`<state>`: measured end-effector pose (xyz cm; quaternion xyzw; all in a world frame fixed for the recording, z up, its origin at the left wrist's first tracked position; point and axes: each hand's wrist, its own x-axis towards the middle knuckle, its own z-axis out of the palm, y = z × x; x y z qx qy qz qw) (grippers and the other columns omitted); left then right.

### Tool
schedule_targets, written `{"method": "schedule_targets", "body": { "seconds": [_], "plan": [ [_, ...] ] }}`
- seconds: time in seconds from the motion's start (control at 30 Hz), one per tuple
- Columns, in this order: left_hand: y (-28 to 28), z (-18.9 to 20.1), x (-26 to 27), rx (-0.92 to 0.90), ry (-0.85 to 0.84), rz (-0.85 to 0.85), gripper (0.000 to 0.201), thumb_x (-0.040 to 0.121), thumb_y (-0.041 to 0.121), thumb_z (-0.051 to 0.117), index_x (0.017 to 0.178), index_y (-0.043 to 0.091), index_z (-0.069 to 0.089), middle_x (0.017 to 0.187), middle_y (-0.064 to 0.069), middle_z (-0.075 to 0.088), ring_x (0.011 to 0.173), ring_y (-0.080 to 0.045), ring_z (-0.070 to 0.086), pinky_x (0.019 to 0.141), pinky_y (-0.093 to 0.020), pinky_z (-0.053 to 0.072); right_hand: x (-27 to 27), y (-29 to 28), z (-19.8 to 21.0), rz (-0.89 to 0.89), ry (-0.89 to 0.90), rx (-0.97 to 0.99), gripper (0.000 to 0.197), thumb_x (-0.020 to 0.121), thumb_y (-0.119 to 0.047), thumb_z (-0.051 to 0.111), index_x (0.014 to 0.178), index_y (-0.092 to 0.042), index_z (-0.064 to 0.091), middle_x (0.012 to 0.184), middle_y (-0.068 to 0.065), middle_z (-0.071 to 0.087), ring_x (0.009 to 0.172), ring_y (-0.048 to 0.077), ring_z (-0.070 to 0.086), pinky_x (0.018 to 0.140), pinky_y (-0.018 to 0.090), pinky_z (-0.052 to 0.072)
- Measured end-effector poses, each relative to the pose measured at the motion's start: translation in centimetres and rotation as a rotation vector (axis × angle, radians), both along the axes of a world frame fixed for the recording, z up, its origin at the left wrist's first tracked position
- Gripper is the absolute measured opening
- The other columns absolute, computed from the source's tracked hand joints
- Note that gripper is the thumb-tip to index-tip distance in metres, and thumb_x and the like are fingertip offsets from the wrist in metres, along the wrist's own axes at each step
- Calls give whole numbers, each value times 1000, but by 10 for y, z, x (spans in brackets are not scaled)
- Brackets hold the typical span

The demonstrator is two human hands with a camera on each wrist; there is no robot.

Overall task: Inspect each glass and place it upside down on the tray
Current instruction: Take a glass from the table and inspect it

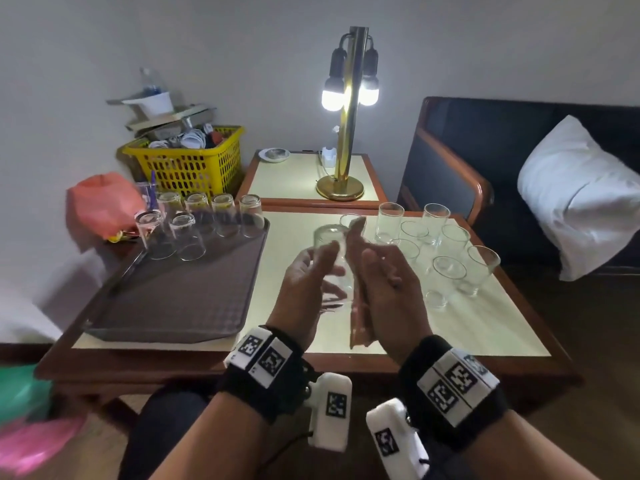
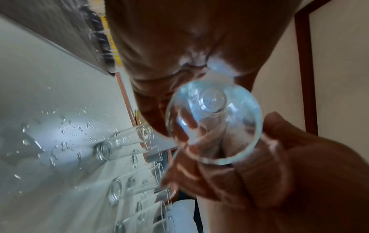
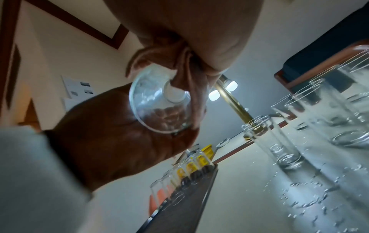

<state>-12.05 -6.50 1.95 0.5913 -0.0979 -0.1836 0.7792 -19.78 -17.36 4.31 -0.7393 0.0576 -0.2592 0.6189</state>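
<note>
At frame centre the left hand (image 1: 306, 277) curls round an empty glass (image 1: 330, 252); the right hand (image 1: 384, 271) grips a brown cloth (image 1: 358, 306) beside it. The tray (image 1: 180, 299) (centre left) holds inverted glasses (image 1: 194, 220)

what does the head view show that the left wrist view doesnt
Only the head view shows the right hand holding a brown cloth, the lit lamp, the yellow basket and the upturned glasses on the tray. Only the left wrist view shows water droplets on the tabletop and looks into the held glass's open mouth. Both show the left hand gripping the glass and upright glasses waiting on the table.
</note>
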Motion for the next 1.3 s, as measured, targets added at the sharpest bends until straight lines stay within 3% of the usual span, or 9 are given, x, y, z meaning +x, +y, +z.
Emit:
{"method": "schedule_targets", "body": {
  "seconds": [0.13, 0.23, 0.4, 0.57, 0.77, 0.93, 1.07, 1.2, 1.3],
  "plan": [
    [2, 0, 2, 30, 18, 34, 44, 101, 69, 34, 119, 35, 55, 119, -15, 68, 91, -33, 71, 85, -48, 57, -6, 7, -10, -65, -11, 31, 6, 97, -16, 64, 96, -21, 67, 75, -12, 70, 58, -1, 60, 49, 15, 48],
    [1, -1, 1, 65, -66, -97, 45, 92, 64, 63, 122, 31, 56, 105, -8, 71, 82, -23, 70, 73, -37, 55, 2, -10, -2, -42, 72, 160, 29, 100, -25, 60, 128, -31, 61, 87, -4, 76, 61, 0, 63, 54, 17, 53],
    [-2, -2, 1, -54, 30, 52, 65, 92, 79, 42, 127, 26, 60, 113, -11, 74, 101, -32, 72, 90, -49, 55, -7, 8, 1, 71, 83, -19, 38, 100, -26, 60, 138, -29, 62, 87, -10, 77, 68, 29, 71, 62, 44, 62],
    [-2, -3, 0, 31, -38, -41, 51, 87, 65, 58, 120, 25, 58, 103, -8, 71, 78, -19, 69, 67, -30, 54, -9, -3, 5, 44, 122, 87, 36, 98, -48, 56, 128, -32, 67, 49, 0, 51, 36, 21, 48, 40, 34, 49],
    [1, -1, 0, 62, -24, -140, 47, 91, 67, 58, 117, 28, 58, 107, -10, 73, 86, -23, 73, 77, -37, 56, -11, -1, -3, 11, 95, 81, 36, 97, -43, 55, 132, -41, 63, 42, -5, 45, 32, 12, 41, 37, 25, 41],
    [0, -5, 0, -15, 44, 6, 73, 92, 81, 42, 131, 22, 60, 113, -13, 75, 101, -31, 74, 83, -45, 58, -12, 7, -16, 16, 52, -179, 46, 98, -33, 61, 144, -34, 54, 94, -7, 77, 60, -12, 53, 66, 17, 53],
    [-1, -5, -4, 94, -32, -116, 57, 91, 69, 58, 120, 20, 60, 105, -14, 73, 83, -25, 70, 71, -34, 54, -9, -4, -8, 2, 91, -10, 39, 100, -42, 54, 138, -36, 60, 49, -7, 57, 36, 11, 50, 41, 27, 48],
    [-2, -6, -4, -23, 68, -10, 67, 95, 77, 40, 128, 22, 62, 107, -12, 76, 98, -28, 73, 79, -42, 56, -16, 9, -18, -7, 42, -246, 41, 102, -34, 57, 143, -34, 56, 102, -10, 76, 73, -3, 66, 77, 28, 59],
    [0, -7, -4, 53, 29, -142, 53, 99, 65, 49, 128, 22, 58, 109, -16, 73, 92, -26, 72, 79, -40, 54, -10, -4, -17, -34, 111, -120, 40, 100, -46, 53, 140, -43, 55, 62, -20, 63, 44, 3, 57, 48, 26, 53]
  ]
}}
